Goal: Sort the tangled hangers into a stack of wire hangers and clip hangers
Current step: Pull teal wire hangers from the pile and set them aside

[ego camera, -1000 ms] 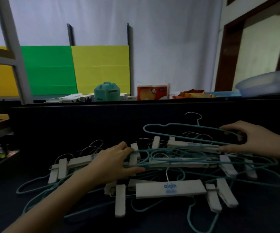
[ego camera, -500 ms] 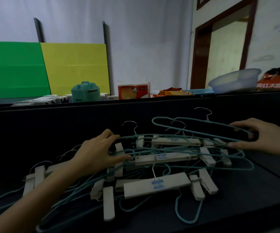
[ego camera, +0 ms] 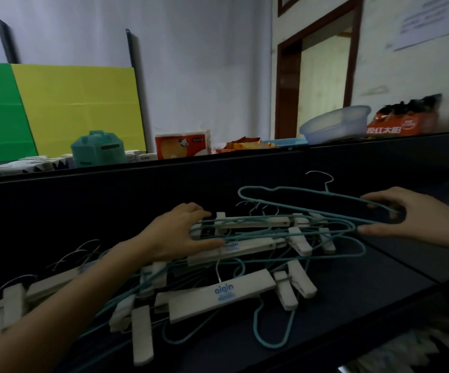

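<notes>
From the head view, a messy pile of hangers (ego camera: 245,254) lies on the dark surface (ego camera: 366,292). Thin teal wire hangers and pale clip hangers are all mixed up in it. One clip hanger (ego camera: 218,294) at the front has blue letters on its bar.

The left hand (ego camera: 175,235) rests on top of the pile, near its middle. Its grip is wide. The fingers are spread out and press down on the teal wires and a clip bar.

The right hand (ego camera: 406,219) is at the right side of the pile. Its grip holds the end of the top wire hanger (ego camera: 298,193), with the fingers over the wire and the thumb under it. This hanger is lifted above the pile, and its small metal hook points up.

Behind the surface is a dark wall with a shelf on top. On the shelf sit a teal box (ego camera: 96,149), an orange tissue pack (ego camera: 181,144), a blue basin (ego camera: 333,125) and an orange carton (ego camera: 401,125). Green and yellow boards (ego camera: 78,109) lean on the white wall.
</notes>
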`<state>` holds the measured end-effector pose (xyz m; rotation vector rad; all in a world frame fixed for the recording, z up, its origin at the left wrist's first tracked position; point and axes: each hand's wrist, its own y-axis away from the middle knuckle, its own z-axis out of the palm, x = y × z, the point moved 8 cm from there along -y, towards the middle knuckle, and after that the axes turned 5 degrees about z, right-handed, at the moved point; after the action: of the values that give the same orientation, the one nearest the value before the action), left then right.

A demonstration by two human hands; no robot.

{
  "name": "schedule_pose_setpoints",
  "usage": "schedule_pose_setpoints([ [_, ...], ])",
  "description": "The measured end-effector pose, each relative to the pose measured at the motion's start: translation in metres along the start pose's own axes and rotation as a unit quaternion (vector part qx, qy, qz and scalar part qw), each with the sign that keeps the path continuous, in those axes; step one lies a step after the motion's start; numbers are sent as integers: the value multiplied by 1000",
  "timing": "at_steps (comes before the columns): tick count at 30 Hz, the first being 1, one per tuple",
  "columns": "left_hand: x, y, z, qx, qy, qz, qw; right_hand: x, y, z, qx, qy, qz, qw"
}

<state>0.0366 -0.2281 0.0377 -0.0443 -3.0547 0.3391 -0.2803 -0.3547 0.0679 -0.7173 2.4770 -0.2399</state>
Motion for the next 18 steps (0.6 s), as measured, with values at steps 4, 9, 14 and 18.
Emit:
schedule_pose_setpoints([
  [4, 31, -41, 30, -67, 6, 30, 997, 13, 8, -12, 4, -3, 13, 1000],
  [9, 39, -67, 36, -51, -2, 28, 998, 40, 15, -30, 8, 2, 27, 1000],
  [14, 46, -71, 10, 36, 66, 28, 997, 77, 10, -49, 17, 20, 24, 999],
  [18, 77, -82, -23, 131, 76, 37, 988, 109, 5, -71, 36, 28, 20, 999],
])
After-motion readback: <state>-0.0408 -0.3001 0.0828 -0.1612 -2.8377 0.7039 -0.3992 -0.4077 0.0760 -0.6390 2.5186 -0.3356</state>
